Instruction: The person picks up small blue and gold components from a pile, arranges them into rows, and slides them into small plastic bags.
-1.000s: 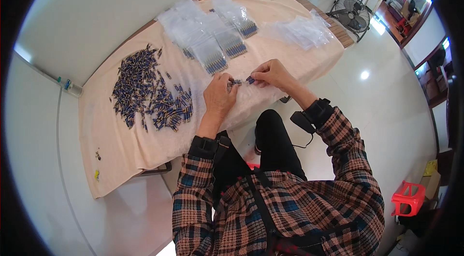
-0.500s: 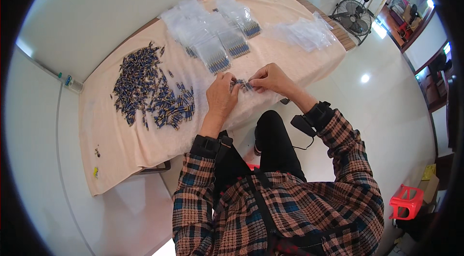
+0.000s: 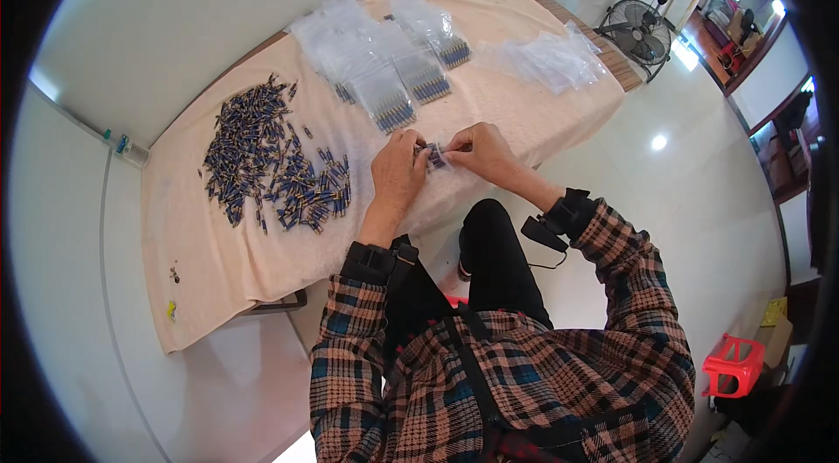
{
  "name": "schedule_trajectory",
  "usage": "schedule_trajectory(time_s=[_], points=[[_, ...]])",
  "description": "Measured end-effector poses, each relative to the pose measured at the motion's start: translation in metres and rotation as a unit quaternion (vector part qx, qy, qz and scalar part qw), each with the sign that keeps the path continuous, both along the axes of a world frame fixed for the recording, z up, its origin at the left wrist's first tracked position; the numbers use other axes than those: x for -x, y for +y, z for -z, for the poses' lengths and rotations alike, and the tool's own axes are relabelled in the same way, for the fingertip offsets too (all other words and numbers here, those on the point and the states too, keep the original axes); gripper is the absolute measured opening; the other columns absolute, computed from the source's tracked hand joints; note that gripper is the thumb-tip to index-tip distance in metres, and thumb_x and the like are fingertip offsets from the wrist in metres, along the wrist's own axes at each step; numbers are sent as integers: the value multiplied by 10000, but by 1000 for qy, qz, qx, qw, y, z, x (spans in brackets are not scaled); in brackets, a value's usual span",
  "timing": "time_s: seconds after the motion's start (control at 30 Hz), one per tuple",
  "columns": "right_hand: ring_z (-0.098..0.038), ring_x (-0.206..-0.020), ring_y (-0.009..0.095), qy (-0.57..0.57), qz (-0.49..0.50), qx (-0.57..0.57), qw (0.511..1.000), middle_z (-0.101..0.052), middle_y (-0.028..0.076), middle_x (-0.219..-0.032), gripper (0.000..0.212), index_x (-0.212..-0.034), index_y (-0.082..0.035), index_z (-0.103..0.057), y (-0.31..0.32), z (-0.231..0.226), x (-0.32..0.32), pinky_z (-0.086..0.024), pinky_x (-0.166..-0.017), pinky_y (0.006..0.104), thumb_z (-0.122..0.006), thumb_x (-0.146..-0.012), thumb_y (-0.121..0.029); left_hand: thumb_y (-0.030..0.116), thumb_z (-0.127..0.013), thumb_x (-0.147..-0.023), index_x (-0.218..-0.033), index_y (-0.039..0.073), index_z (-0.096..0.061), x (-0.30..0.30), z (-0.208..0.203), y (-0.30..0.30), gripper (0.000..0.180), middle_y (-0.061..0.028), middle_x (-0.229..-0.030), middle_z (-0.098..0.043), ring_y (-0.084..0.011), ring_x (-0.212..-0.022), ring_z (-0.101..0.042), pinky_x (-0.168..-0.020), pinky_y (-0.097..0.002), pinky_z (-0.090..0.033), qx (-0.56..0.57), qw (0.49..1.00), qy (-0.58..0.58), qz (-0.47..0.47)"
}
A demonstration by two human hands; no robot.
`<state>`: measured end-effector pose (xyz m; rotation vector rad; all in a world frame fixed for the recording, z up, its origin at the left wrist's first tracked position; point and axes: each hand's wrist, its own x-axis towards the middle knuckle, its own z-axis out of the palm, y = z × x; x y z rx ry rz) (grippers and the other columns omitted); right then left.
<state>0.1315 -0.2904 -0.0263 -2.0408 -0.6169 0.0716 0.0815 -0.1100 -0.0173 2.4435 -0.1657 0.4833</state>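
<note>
L hand is gripping small blue-&-gold cylinders nr cream cloth's front edge; R hand is touching them, grip unclear. Prob. light, stiff, slick; pinching mid-barrel's looking best.

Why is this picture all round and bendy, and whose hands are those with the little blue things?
There's no robot here, just a person using two bare hands. A wide, round-seeing camera on their head looks down, so straight edges look bent.

The left hand pinches a few little blue pieces. The fingertips of the right hand are right beside them; it's too small to tell whether they grip too.

On the pale cloth over the table lie a big pile of loose pieces on the left, clear bags with pieces inside in the middle, and flat clear bags farther right.
</note>
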Motion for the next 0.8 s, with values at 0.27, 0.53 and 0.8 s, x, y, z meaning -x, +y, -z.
schedule_trajectory(time_s=[0.27,0.53,0.8], points=[[-642,-611,174,-102,25,38,994,-680,117,-715,139,-829,6,-706,4,-5,9,-507,-607,282,-726,-751,-108,134,-653,-803,-904,69,-590,3,0,2,135,-99,-892,-591,-316,-801,-608,-669,-405,-469,0,1000,-16,4],[-671,-692,268,-63,1,44,997,-690,143,-792,161,-835,-33,-718,0,-7,6,-523,-654,336,-727,-730,-154,128,-626,-789,-946,61,-604,10,-2,9,172,-133,-949,-566,-354,-863,-590,-719,-428,-474,10,999,-2,51],[-630,-680,105,-3,-59,-6,998,-699,100,-771,218,-934,12,-696,-11,-2,1,-515,-645,261,-731,-734,-67,144,-650,-745,-1003,37,-609,13,-6,11,283,-138,-973,-556,-352,-900,-584,-768,-414,-482,14,996,-9,83]])
